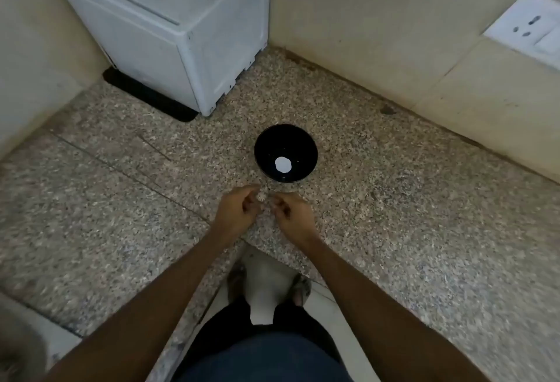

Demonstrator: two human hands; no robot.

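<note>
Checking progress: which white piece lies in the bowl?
The smooth round one, in the black bowl; the ribbed one is at the left hand's fingertips.

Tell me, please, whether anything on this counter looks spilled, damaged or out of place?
Nothing is spilled or tipped. The black bowl stands upright with one white piece inside. Only a dark stain on the counter by the wall and a thin line, seam or crack, at left stand out.
</note>
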